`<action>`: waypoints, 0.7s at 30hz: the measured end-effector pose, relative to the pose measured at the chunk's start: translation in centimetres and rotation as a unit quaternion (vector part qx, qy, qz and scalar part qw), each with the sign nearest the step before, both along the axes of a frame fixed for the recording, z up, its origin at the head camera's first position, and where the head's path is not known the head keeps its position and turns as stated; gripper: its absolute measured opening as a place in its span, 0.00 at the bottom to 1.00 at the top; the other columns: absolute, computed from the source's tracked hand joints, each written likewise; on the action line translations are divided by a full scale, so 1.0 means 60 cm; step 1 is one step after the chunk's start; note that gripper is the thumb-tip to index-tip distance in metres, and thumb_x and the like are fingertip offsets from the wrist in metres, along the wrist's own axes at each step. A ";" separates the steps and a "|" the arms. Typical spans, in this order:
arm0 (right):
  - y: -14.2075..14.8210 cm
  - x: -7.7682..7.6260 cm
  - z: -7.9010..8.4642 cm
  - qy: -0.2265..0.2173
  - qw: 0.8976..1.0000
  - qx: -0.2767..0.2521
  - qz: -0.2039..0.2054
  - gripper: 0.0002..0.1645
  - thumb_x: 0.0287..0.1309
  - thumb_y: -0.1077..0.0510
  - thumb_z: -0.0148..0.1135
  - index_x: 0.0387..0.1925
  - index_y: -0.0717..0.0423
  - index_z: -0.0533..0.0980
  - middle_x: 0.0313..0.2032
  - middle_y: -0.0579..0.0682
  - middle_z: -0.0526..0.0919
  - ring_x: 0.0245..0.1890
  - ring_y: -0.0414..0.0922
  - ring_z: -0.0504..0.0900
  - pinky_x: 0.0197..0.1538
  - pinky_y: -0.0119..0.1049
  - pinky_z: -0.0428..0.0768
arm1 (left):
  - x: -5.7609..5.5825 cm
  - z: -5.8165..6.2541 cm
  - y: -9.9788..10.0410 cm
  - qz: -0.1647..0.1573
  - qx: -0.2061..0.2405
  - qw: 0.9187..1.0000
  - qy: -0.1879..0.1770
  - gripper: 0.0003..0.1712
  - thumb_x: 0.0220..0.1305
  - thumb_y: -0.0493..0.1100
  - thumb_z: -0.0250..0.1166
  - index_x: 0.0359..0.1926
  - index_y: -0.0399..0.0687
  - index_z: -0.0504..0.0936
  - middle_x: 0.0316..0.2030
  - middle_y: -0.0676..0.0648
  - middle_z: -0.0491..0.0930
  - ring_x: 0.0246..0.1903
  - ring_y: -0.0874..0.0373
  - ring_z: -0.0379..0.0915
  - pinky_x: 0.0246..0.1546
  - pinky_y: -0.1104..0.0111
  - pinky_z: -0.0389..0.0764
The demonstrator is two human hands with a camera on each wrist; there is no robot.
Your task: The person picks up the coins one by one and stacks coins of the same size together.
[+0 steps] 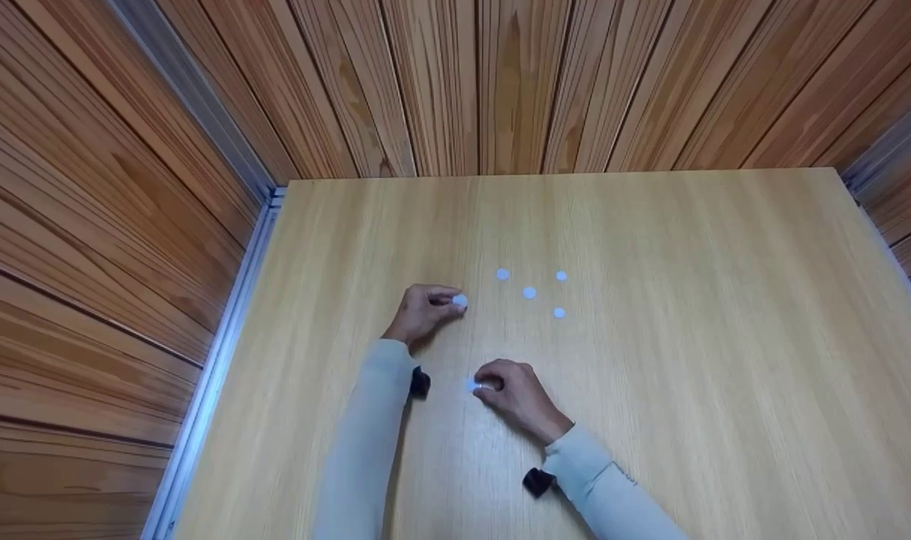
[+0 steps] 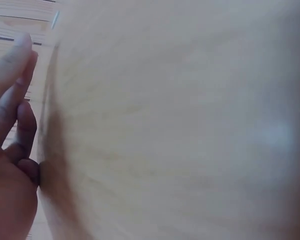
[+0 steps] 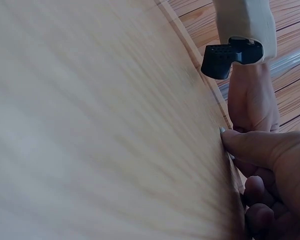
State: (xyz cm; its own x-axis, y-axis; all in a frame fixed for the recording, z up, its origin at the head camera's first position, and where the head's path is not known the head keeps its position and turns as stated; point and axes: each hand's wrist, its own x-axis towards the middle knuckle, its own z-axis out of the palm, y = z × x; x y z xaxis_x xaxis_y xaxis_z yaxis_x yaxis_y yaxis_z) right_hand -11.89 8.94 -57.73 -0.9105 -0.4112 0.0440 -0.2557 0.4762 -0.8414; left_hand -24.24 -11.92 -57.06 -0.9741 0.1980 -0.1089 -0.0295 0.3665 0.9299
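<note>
Several small, flat, pale bluish-white discs are in the head view. One disc is pinched between the thumb and forefinger of my left hand, low over the wooden table. Nearer to me, my right hand pinches another disc at its fingertips. Only a thin pale edge of that disc shows past the thumb in the right wrist view. The left wrist view has the left hand's fingers at its left edge, with the held disc hidden.
Beyond and right of the hands, discs lie apart on the table: a far-left disc, a middle disc, a far-right disc and a near-right disc. Wood-panelled walls and a metal rail border the table.
</note>
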 end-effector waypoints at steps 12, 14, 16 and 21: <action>0.001 0.001 0.000 0.010 1.000 -0.003 0.002 0.08 0.59 0.62 0.71 0.41 0.57 0.84 0.38 0.45 0.85 0.34 0.40 0.79 0.39 0.33 0.76 | 0.018 0.003 -0.020 -0.011 0.036 0.999 -0.039 0.16 0.58 0.39 0.74 0.49 0.48 0.88 0.45 0.49 0.87 0.46 0.56 0.82 0.51 0.62 0.79; 0.001 0.001 0.001 0.008 1.000 -0.001 0.003 0.08 0.59 0.62 0.71 0.41 0.57 0.84 0.38 0.45 0.85 0.34 0.40 0.79 0.39 0.33 0.76 | 0.020 0.002 -0.023 -0.009 0.042 0.998 -0.047 0.16 0.58 0.40 0.74 0.49 0.48 0.88 0.45 0.49 0.87 0.46 0.55 0.82 0.51 0.62 0.79; 0.001 0.001 0.001 0.003 1.000 -0.002 0.003 0.08 0.59 0.62 0.71 0.41 0.57 0.85 0.38 0.45 0.85 0.35 0.40 0.79 0.39 0.33 0.76 | 0.024 0.002 -0.025 -0.009 0.048 0.997 -0.052 0.17 0.58 0.40 0.74 0.50 0.47 0.88 0.46 0.49 0.87 0.47 0.55 0.82 0.52 0.62 0.78; 0.000 0.001 0.003 -0.002 1.000 -0.001 -0.002 0.08 0.58 0.62 0.71 0.40 0.56 0.85 0.37 0.44 0.85 0.33 0.39 0.78 0.38 0.32 0.76 | 0.033 0.002 -0.030 -0.016 0.066 0.996 -0.053 0.18 0.58 0.40 0.75 0.50 0.45 0.87 0.46 0.48 0.87 0.49 0.55 0.81 0.53 0.62 0.78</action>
